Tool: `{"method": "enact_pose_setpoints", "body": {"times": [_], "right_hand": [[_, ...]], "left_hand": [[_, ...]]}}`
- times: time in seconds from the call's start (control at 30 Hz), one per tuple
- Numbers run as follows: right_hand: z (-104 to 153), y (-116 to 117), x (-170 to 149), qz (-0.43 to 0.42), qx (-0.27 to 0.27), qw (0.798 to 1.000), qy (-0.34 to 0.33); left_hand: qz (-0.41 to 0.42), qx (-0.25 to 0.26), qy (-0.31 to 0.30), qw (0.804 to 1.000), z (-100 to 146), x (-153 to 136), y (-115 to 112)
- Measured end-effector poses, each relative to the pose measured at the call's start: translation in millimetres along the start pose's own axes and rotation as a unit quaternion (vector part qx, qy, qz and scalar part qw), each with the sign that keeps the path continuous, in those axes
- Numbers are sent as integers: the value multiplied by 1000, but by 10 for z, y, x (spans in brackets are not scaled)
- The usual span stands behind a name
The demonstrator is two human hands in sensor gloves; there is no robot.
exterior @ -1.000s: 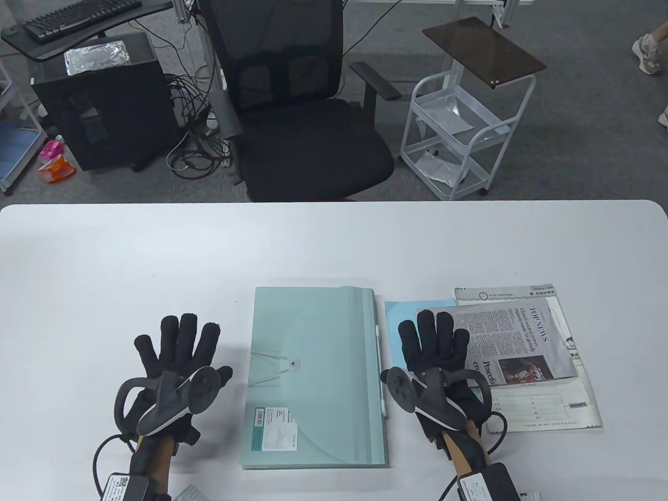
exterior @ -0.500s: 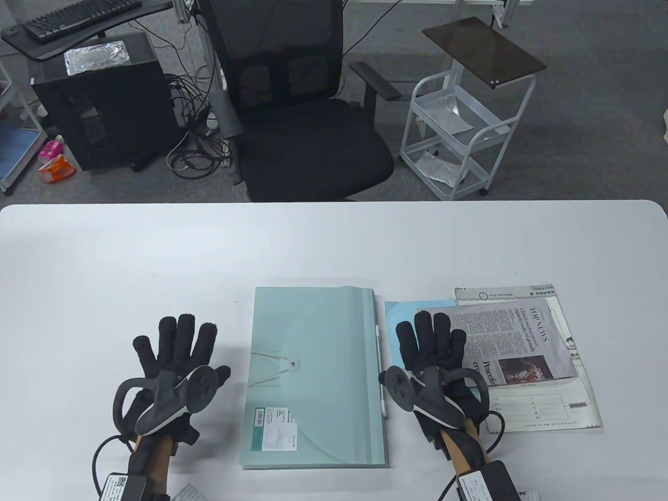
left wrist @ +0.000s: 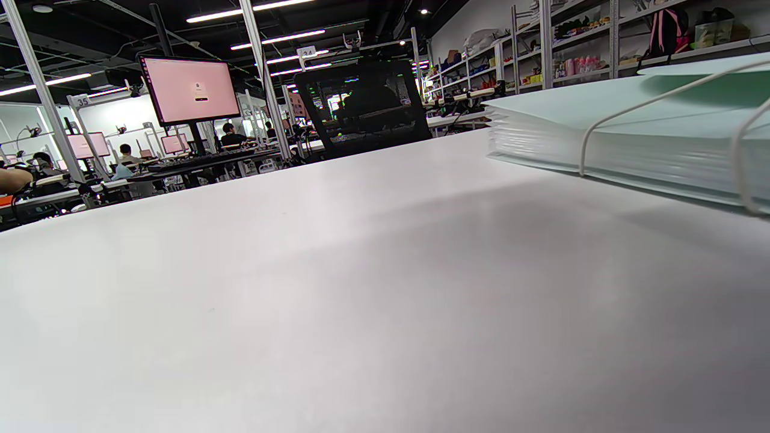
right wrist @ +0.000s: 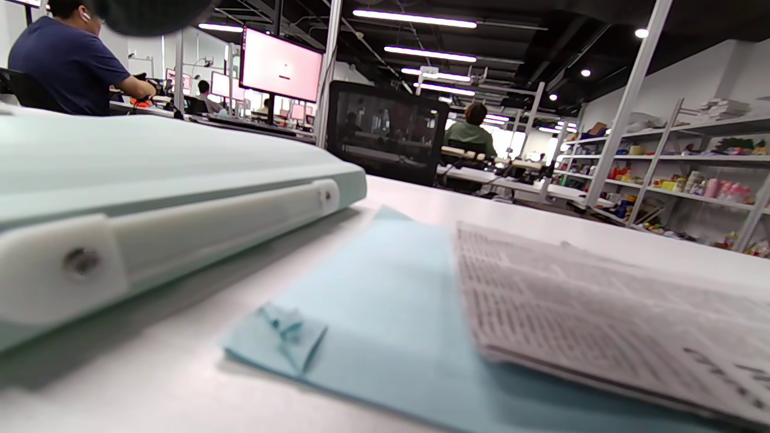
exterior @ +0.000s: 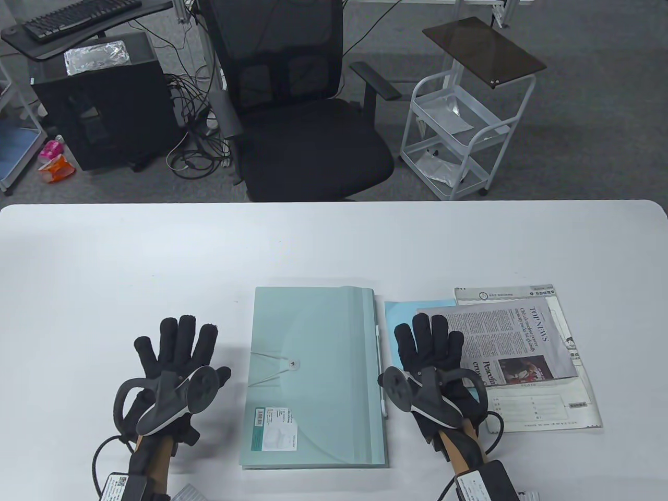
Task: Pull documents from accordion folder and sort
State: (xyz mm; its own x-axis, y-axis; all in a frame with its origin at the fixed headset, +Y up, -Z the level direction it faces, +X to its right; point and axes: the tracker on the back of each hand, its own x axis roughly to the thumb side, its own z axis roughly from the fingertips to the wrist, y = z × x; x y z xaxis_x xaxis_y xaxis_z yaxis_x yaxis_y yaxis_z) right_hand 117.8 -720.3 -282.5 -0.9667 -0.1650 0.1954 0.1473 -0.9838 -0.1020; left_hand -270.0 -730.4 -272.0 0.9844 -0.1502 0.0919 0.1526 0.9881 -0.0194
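A pale green accordion folder lies closed on the white table, its string wound to a button. It shows in the left wrist view and the right wrist view. To its right lie a blue sheet, a newspaper and a white form, overlapping. In the right wrist view the blue sheet lies under the newspaper. My left hand rests flat with fingers spread, left of the folder. My right hand rests flat on the blue sheet and the newspaper's edge. Neither hand holds anything.
A black office chair stands beyond the table's far edge. A white trolley stands at the back right. A black computer case and a keyboard are at the back left.
My right hand has slid slightly to the left over the papers. My left hand and the folder have not moved.
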Motion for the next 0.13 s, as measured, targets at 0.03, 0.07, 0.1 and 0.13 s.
{"method": "enact_pose_setpoints", "body": {"times": [0.03, 0.07, 0.1, 0.13], "right_hand": [[1, 0, 1, 1, 0, 1000, 0], [1, 0, 3, 2, 1, 1000, 0], [2, 0, 4, 2, 2, 1000, 0], [2, 0, 6, 3, 2, 1000, -1]], "left_hand": [[-1, 0, 0, 1000, 1, 1, 0], [-1, 0, 0, 1000, 2, 2, -1], [-1, 0, 0, 1000, 2, 3, -1], [-3, -1, 0, 1000, 3, 5, -1]]}}
